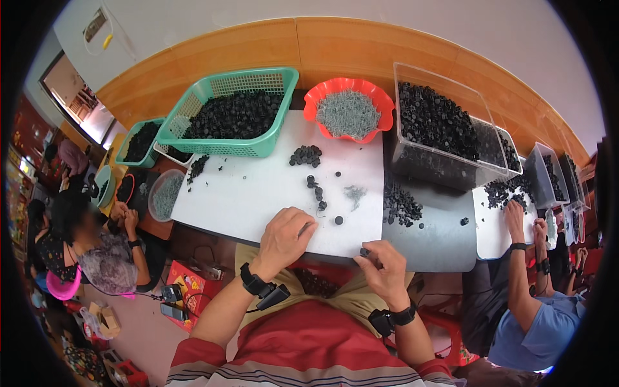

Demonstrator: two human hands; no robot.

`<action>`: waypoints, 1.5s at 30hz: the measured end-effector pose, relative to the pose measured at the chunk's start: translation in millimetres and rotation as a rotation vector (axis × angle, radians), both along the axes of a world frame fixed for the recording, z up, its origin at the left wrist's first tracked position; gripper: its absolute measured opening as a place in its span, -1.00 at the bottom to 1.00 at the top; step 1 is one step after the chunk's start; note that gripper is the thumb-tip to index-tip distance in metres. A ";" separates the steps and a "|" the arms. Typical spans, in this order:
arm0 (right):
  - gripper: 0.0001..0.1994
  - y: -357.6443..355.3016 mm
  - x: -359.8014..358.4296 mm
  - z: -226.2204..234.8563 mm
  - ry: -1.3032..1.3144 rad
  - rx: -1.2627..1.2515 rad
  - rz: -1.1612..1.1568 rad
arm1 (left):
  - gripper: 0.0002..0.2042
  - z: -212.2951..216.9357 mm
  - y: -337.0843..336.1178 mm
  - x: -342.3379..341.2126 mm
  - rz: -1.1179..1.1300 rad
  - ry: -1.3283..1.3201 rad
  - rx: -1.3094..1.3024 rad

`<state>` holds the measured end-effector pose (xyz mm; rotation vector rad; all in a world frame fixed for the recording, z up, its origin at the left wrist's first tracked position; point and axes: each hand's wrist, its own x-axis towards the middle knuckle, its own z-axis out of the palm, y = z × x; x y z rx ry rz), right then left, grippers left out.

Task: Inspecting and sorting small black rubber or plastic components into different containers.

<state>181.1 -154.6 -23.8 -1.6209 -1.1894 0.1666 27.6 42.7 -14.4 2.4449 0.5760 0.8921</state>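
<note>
My left hand (287, 235) is closed at the near edge of the white board (238, 200); a dark sliver shows at its fingers, too small to name. To its right, my right hand (385, 266) pinches a small black plastic part (365, 252) between thumb and fingertips, just off the board's front edge. Between and beyond my hands lie a loose round black cap (339, 220), a short row of black caps (315, 188), a flat cluster of black caps (305, 155) and a small scatter of thin grey pins (354, 195).
Behind the board stand a green basket of black parts (277, 143), a red scalloped bowl (311, 102) of grey pins and a clear bin (445, 173) of black caps. Black pieces (401, 205) lie on the dark tabletop at right. One person works on each side of me.
</note>
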 end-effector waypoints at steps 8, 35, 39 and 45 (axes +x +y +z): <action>-0.72 0.2 -0.9 -0.5 0.040 -0.025 -0.017 | -0.92 0.2 0.7 -1.9 -0.003 0.005 -0.008; -0.73 2.3 -6.5 -10.2 0.031 -0.029 -0.069 | -0.92 -7.1 3.0 -10.3 -0.063 -0.057 -0.003; -0.72 3.0 -7.1 -16.3 0.062 -0.020 -0.076 | -0.92 -7.4 3.4 -11.9 -0.075 -0.058 -0.014; -0.71 -0.2 -9.8 -17.7 0.026 -0.051 -0.109 | -0.91 -6.4 4.2 -11.8 -0.104 -0.071 -0.014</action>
